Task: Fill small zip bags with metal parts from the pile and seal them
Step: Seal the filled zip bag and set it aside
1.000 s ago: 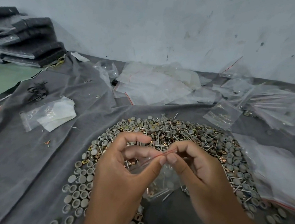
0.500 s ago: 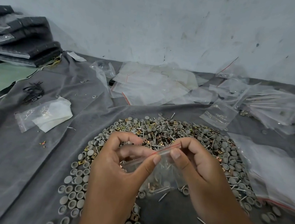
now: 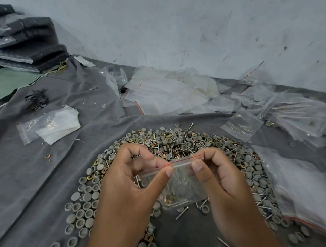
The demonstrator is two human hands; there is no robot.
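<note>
1. A small clear zip bag (image 3: 181,181) with a red strip along its mouth is hanging just above the pile, its mouth tilting up to the right; screws and grey caps are showing inside.
2. The pile (image 3: 178,144) of grey round caps, screws and brass-coloured square clips is spreading in an arc beneath and beyond the bag.

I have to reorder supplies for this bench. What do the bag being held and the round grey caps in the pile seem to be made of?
Small zip bag: thin clear plastic film, glossy; the contents show through and a red line runs along its zip edge.
Round grey caps: probably moulded plastic, matt and evenly grey, hollow underneath; painted metal cannot be ruled out.
</note>
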